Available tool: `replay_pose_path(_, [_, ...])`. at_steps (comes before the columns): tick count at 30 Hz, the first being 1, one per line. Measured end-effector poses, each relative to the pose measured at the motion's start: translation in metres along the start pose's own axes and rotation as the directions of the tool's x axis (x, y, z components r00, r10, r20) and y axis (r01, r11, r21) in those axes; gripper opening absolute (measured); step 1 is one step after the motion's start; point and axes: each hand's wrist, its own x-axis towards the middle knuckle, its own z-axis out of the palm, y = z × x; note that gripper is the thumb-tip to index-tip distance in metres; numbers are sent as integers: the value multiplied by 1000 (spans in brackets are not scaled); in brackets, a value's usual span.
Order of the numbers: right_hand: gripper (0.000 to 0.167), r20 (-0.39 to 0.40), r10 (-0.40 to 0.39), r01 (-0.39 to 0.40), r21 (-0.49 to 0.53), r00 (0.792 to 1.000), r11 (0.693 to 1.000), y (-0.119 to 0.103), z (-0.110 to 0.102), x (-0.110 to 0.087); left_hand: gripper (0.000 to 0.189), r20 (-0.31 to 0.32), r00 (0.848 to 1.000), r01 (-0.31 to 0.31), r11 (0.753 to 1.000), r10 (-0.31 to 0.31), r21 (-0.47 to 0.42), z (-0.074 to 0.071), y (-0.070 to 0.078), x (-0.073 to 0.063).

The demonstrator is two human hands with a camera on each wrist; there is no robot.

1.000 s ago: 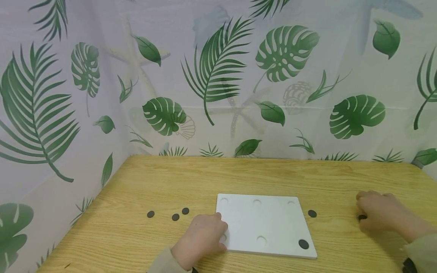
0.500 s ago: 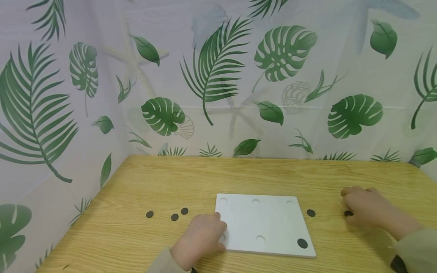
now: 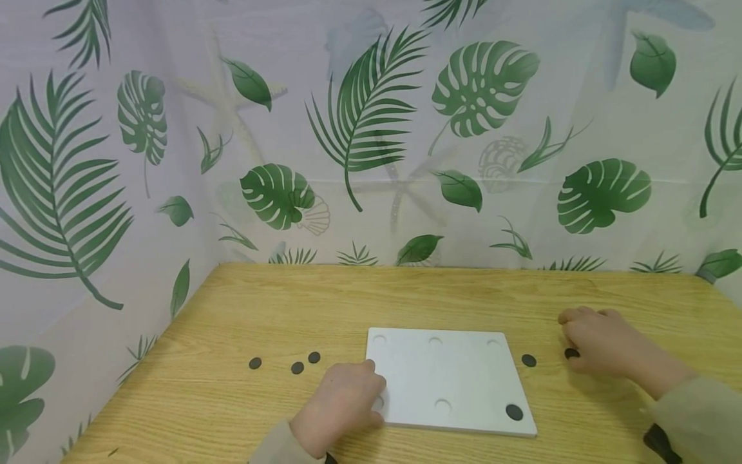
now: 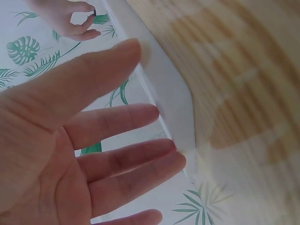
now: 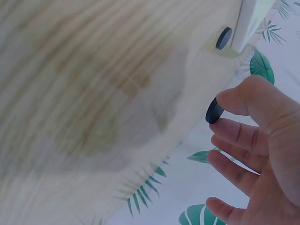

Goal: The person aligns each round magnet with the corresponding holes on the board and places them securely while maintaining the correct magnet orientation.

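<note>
A white board [image 3: 446, 370] with several shallow round recesses lies on the wooden table. One black disc [image 3: 514, 412] fills its near right recess. My left hand [image 3: 342, 403] rests on the board's left edge, its fingertips [image 4: 176, 157] straight against the rim and nothing gripped. To the right of the board, my right hand [image 3: 605, 345] pinches another black disc [image 5: 214, 111] between thumb and index finger, held above the table; its other fingers are spread loosely. Between this hand and the board lies a loose black disc [image 3: 529, 361].
Left of the board lie three more black discs: one farther out [image 3: 255, 363], and two close together, a nearer one [image 3: 297, 368] and a farther one [image 3: 314, 357]. A leaf-patterned cloth [image 3: 371, 129] hangs behind the wooden table [image 3: 348, 296] and along its left side.
My right hand has moved left toward the board, carrying the pinched disc. The left hand stays at the board's left edge, and the other discs have not moved.
</note>
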Motion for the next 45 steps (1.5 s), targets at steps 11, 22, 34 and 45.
replay_pose_path(11, [30, 23, 4, -5, 14, 1000, 1000, -10, -6, 14, 30, 8, 1000, -1, 1000, 2, -11, 0, -1, 1])
replay_pose_path(22, [29, 14, -13, 13, 30, 1000, 999, -21, -10, 24, 30, 8, 1000, -8, 1000, 8, -13, 0, -1, 0])
replay_pose_path(34, [29, 28, -32, 30, 49, 999, 998, -32, -14, 37, 31, 17, 1000, -1, 1000, 1, -2, 1, -1, 2])
replay_pose_path(45, [32, 35, -59, 58, 31, 998, 998, -41, -13, 47, 31, 36, 999, -1, 1000, 1, 0, 1, -1, 1])
